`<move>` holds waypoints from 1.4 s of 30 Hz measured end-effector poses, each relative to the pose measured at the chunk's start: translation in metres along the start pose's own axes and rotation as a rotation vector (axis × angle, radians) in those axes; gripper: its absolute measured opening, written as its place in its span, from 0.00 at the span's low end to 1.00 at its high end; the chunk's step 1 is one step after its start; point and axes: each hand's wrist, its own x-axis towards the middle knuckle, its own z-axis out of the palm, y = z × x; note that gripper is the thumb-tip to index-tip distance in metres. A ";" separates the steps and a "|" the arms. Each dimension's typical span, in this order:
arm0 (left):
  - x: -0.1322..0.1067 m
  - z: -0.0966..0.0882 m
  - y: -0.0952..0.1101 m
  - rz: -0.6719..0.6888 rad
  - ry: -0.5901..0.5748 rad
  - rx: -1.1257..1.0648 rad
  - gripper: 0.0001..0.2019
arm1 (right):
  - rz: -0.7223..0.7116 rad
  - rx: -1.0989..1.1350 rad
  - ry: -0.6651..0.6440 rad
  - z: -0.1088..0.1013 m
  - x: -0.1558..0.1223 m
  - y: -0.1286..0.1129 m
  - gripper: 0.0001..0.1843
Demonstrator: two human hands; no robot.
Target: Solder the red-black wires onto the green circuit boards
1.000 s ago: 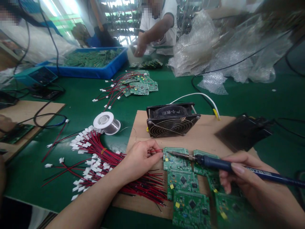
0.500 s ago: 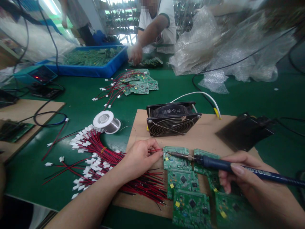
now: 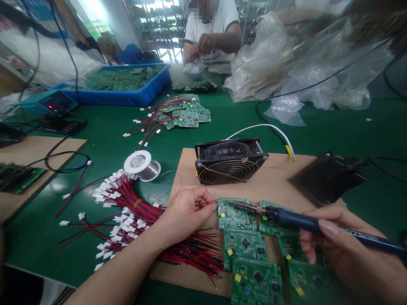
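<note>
My left hand (image 3: 187, 216) pinches a red wire (image 3: 208, 203) whose end meets the left edge of a green circuit board (image 3: 237, 214). In my right hand (image 3: 337, 233) is a soldering iron (image 3: 295, 218), held like a pen. Its tip points left and hovers over or rests on that board's upper part; contact cannot be made out. More circuit boards (image 3: 257, 275) with yellow parts lie in two columns below and to the right. Beneath my left forearm spreads a bundle of red and black wires (image 3: 149, 207) with white connectors, tied by a yellow band.
A solder spool (image 3: 149, 169) stands left of a black fan (image 3: 232, 163) on a cardboard sheet (image 3: 184, 169). Wired boards (image 3: 187, 118) lie farther back, near a blue tray (image 3: 127, 97). Bubble wrap (image 3: 263, 59) is piled at back right. A co-worker (image 3: 213, 38) is across the table.
My right hand has drawn the soldering iron slightly right, its tip away from the wire end. My left hand stays put. The co-worker's arm has lifted off the boards and both hands are together.
</note>
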 end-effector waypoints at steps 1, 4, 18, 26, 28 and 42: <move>0.000 0.000 0.000 -0.004 -0.003 -0.004 0.10 | 0.004 -0.003 -0.001 -0.001 0.000 0.001 0.10; -0.002 0.000 0.001 -0.021 -0.026 -0.032 0.09 | 0.022 -0.017 -0.029 -0.003 -0.001 0.004 0.10; -0.003 0.002 0.000 -0.030 -0.058 -0.071 0.09 | 0.046 -0.053 -0.078 -0.003 0.000 0.007 0.10; -0.002 0.002 0.001 -0.022 -0.052 -0.036 0.09 | 0.072 -0.059 -0.001 0.001 -0.003 0.005 0.13; -0.002 0.002 0.001 -0.023 -0.053 -0.039 0.09 | 0.053 -0.072 -0.060 -0.001 -0.002 0.007 0.12; -0.001 0.002 -0.002 -0.012 -0.040 0.001 0.09 | 0.066 -0.075 -0.072 0.001 -0.001 0.005 0.12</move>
